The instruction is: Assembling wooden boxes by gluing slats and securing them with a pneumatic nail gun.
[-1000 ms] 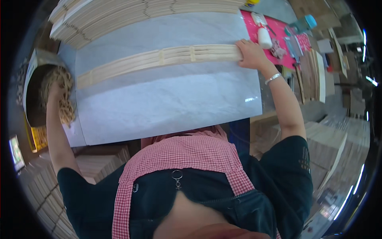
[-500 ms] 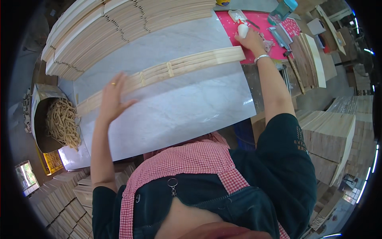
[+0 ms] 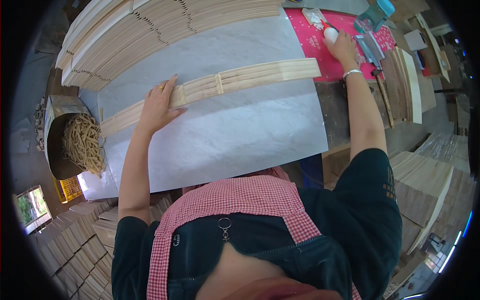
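A long bundle of pale wooden slats (image 3: 260,75) lies across the table, with narrow bands crossing it. My left hand (image 3: 161,105) grips it left of the middle, thumb at the near edge and fingers reaching over the far edge. At the upper right, over a pink mat (image 3: 312,45), my right hand (image 3: 345,50) is closed around a white squeeze bottle (image 3: 330,34) with a red tip. The bottle leans with its tip pointing away from me. My fingers hide part of it.
Tall stacks of wooden slats (image 3: 115,45) fill the back left. A box (image 3: 52,145) of tan loops (image 3: 82,145) stands at the left. Near the pink mat are a teal-lidded bottle (image 3: 372,17), a stapler-like metal tool (image 3: 367,50), a hammer (image 3: 384,97) and boards (image 3: 407,85).
My left hand has come down onto the slats and taken hold of them. My right hand now wraps the white bottle more fully. The whole view has shifted slightly.
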Available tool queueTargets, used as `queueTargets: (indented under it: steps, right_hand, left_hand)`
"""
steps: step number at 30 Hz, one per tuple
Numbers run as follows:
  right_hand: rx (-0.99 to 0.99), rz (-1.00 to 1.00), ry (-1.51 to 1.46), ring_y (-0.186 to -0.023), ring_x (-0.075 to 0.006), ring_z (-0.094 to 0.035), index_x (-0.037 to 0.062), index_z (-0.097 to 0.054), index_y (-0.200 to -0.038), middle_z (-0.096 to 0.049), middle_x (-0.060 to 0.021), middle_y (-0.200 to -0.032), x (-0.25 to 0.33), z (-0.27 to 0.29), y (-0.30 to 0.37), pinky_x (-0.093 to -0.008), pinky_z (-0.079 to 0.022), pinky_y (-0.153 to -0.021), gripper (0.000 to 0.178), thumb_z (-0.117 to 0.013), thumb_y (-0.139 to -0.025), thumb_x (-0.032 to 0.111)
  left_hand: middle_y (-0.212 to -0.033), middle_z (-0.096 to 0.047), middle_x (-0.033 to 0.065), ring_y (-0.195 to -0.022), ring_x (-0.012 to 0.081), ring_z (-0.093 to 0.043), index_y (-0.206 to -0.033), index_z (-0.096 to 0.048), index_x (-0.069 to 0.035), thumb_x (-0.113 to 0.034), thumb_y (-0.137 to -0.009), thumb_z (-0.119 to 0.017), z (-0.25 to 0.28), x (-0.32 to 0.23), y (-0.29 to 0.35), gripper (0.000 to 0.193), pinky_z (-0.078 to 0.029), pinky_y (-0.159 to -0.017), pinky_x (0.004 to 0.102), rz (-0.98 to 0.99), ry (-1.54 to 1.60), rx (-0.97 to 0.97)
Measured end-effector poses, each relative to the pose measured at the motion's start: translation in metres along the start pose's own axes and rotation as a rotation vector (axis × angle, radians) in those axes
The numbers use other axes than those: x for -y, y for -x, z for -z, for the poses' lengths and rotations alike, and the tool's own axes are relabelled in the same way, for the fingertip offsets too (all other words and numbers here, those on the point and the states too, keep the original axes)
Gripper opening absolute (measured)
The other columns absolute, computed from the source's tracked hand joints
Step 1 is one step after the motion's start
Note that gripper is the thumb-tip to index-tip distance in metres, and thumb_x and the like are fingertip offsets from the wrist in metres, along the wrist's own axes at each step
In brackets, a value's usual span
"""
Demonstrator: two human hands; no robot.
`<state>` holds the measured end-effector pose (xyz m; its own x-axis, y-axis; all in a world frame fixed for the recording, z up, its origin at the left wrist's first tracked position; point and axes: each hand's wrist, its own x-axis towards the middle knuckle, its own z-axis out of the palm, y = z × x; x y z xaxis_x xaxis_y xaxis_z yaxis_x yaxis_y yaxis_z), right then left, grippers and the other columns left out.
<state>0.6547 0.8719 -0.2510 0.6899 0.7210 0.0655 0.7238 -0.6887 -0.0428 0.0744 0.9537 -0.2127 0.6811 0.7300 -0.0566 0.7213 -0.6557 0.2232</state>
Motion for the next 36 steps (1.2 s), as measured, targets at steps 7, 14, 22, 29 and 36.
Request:
queueTargets:
  steps: [7,14,22,29,36]
  right_hand:
    - [-0.019,1.059,-0.320,-0.116,-0.0330,-0.060,0.0074,-0.062,-0.127,-0.064,-0.0151,-0.127,0.080,0.057,0.126,-0.0409,-0.048,-0.102,0.064,-0.083,-0.072,0.032]
    - [0.317,1.021,-0.017,-0.104,-0.0327,-0.061,0.0070,-0.062,-0.112,-0.064,-0.0115,-0.110,0.107,0.037,0.093,-0.0412,-0.052,-0.092,0.048,-0.081,-0.070,0.020]
    - [0.007,1.195,-0.223,-0.087,-0.0401,-0.065,0.0036,-0.068,-0.097,-0.070,-0.0178,-0.096,0.110,0.017,0.017,-0.0456,-0.053,-0.078,0.032,-0.073,-0.077,0.027]
    - [0.195,0.922,0.032,-0.102,-0.0327,-0.060,0.0063,-0.062,-0.110,-0.064,-0.0105,-0.110,0.096,0.071,0.076,-0.0404,-0.052,-0.089,0.042,-0.077,-0.070,0.012]
    - [0.135,0.964,-0.183,-0.107,-0.0338,-0.058,0.0076,-0.063,-0.115,-0.061,-0.0097,-0.116,0.062,0.026,0.110,-0.0432,-0.052,-0.092,0.050,-0.078,-0.069,0.017]
  left_hand:
    - [-0.124,-0.061,0.0115,-0.114,0.0316,-0.059,-0.142,-0.050,-0.009,-0.020,-0.071,-0.084,0.026,0.062,0.042,0.079,-0.044,-0.102,0.0414,0.051,-0.022,0.052]
    - [-0.118,-0.063,0.0131,-0.108,0.0322,-0.061,-0.125,-0.063,-0.004,-0.018,-0.068,-0.083,0.036,0.073,0.017,0.062,-0.050,-0.093,0.0380,0.142,-0.061,0.184]
    - [-0.112,-0.065,0.0137,-0.096,0.0326,-0.063,-0.125,-0.064,-0.001,-0.019,-0.069,-0.082,0.030,0.090,-0.035,0.062,-0.051,-0.089,0.0385,0.075,-0.005,-0.053]
    - [-0.113,-0.064,0.0142,-0.098,0.0322,-0.061,-0.124,-0.064,-0.001,-0.020,-0.071,-0.082,0.052,0.057,0.010,0.059,-0.050,-0.091,0.0378,0.159,0.054,0.041]
    - [-0.117,-0.061,0.0142,-0.104,0.0327,-0.058,-0.122,-0.064,-0.003,-0.022,-0.070,-0.084,0.008,0.052,0.047,0.059,-0.048,-0.094,0.0382,0.091,0.110,-0.072]
